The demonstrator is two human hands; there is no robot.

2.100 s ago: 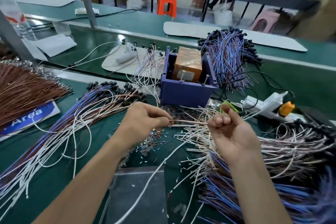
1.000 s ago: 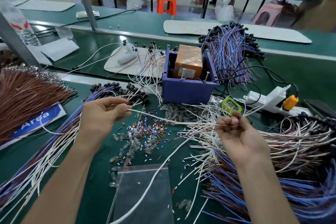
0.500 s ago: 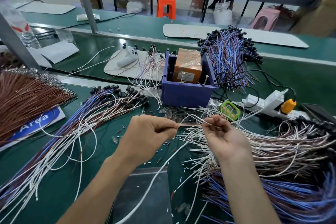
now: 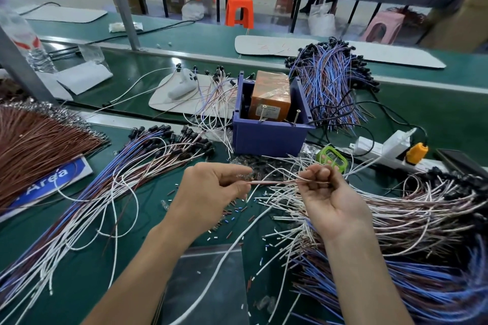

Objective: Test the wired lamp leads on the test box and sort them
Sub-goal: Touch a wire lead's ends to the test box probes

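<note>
Lead (image 4: pixel 274 181), thin pinkish wire: centre frame, long axis left-right, taut between hands. Left hand (image 4: pixel 211 187) pinches one end; right hand (image 4: pixel 330 200) curls round other. Purple plastic test box (image 4: pixel 266 137): just above, neither hand nearer.

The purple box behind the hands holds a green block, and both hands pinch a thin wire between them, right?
Not green: the head view shows an orange block in the purple box. The left hand and right hand do pinch a thin wire between them.
</note>
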